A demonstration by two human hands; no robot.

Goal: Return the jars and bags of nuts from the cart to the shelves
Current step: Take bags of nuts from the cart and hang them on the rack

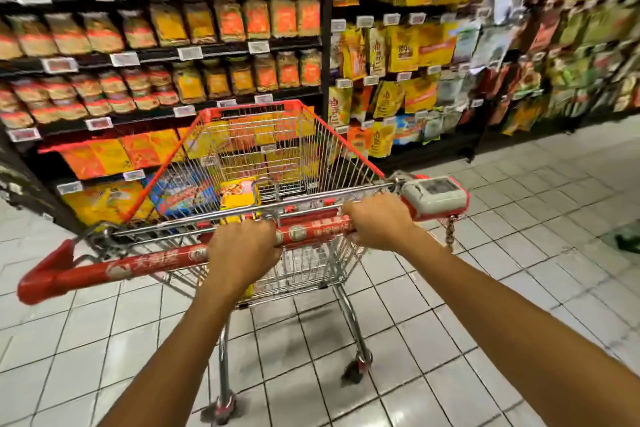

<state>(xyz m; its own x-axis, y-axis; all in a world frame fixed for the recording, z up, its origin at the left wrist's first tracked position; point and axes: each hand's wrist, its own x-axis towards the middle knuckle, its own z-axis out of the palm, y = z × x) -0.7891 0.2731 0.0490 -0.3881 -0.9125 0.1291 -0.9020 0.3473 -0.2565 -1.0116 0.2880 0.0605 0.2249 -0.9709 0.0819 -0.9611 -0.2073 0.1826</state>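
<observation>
Left hand (242, 246) and right hand (377, 222) curl round the red handle (311, 230) of the cart (346, 143).

White tiled floor (540, 225), dark grout lines.

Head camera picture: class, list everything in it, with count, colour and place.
Cart: one, silver wire, red rim, mid-aisle.
Handle: one, red, cart's near end.
Coin lock: one, grey, handle's right end.
Yellow bag: one, inside cart.
Blue pack: one, seen through cart's left side.
Shelves: several tiers, black, behind cart.
Jars: many, orange labels, left shelves.
Hanging bags: many, mostly yellow, right racks.
Price tags: many, white, shelf edges.
Floor: one, white tiles, underfoot.
Left hand: one, grips handle.
Right hand: one, grips handle beside coin lock.
</observation>
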